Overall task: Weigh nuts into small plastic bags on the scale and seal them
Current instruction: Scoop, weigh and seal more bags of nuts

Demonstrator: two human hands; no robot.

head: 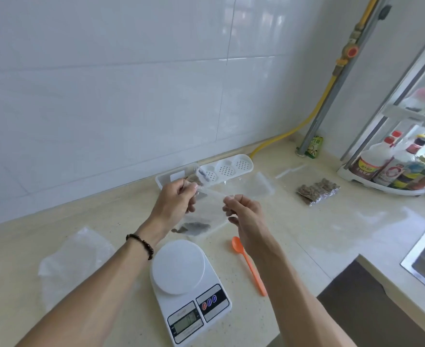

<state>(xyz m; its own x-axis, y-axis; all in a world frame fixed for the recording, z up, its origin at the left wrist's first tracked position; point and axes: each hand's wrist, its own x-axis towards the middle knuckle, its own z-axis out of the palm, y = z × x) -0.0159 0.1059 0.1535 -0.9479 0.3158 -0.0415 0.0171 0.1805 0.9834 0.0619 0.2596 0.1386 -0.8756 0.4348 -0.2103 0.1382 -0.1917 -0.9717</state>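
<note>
I hold the small bag [203,211] in the air above the scale [181,271], my left hand [173,199] and right hand [244,211] each pinching its top edge. It looks light, limp and slippery; gripping the seal strip seems best.

Bare forearms; a dark, seemingly wooden bead bracelet [140,245] circles the left wrist.

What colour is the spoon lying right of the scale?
Orange. The spoon shows clearly in the head view, lying on the counter beside the white scale.
</note>
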